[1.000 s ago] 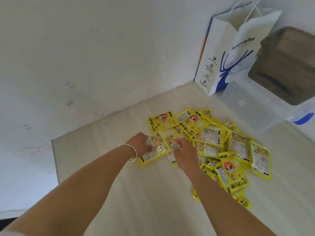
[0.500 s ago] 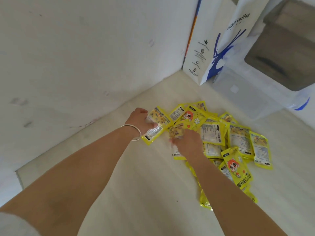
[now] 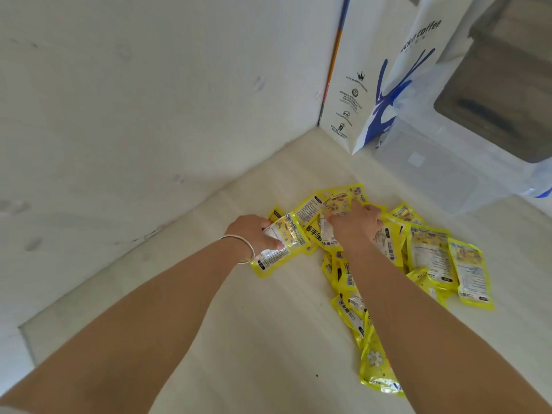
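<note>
Head camera view, looking down along two bare forearms stretched over a pale wooden surface [image 3: 239, 324] that meets a white wall [image 3: 149, 100]. The left hand [image 3: 254, 231], with a thin silver bracelet [image 3: 245, 249] at the wrist, grips a yellow packet [image 3: 283, 245] by its edge, fingers curled round it; the packet tilts just beside the heap. The right hand [image 3: 357, 227] rests on top of the pile of yellow packets [image 3: 430, 255], its fingers and thumb curled on a second packet [image 3: 337, 204] at the pile's far side. The pile spreads to the right and back under the right forearm. Beyond it, in the corner, a white paper bag [image 3: 373, 85] with blue print stands upright, touching a clear plastic bin [image 3: 448, 165].
</note>
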